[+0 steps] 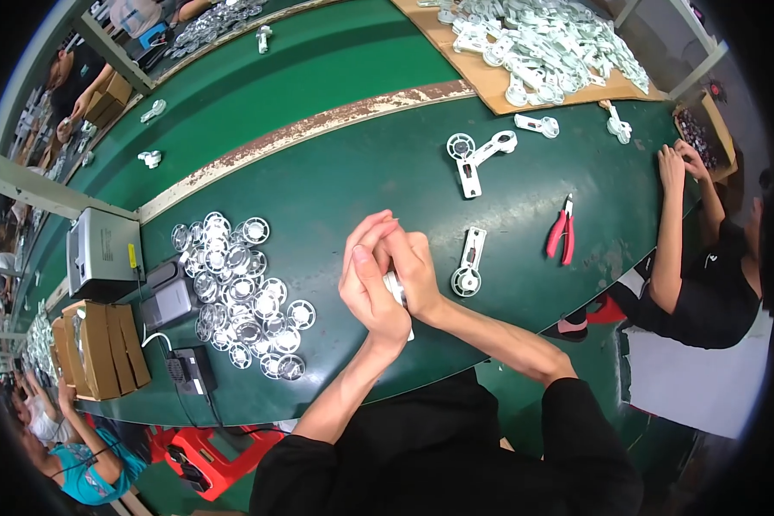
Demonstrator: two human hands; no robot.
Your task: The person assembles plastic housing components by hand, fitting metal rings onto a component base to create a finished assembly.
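My left hand (370,288) and my right hand (416,273) press together above the green table, fingers closed around a white plastic part (394,289). Only a round edge and a bit of its lower end show between the palms; the rest is hidden. Just right of my hands lies a white arm-shaped part (469,267) with a round ring end. Beyond it, another white assembly (468,165) is joined in a V shape. To the left is a heap of clear, wheel-like discs (241,284). Red-handled cutting pliers (562,232) rest on the right.
A cardboard sheet (482,86) bears a pile of white parts (542,47) at the far right. Left stand a grey box-shaped device (103,254), a black device (189,370) with cables and cardboard boxes (103,353). A green conveyor belt (318,69) runs behind. A co-worker (705,275) sits at right.
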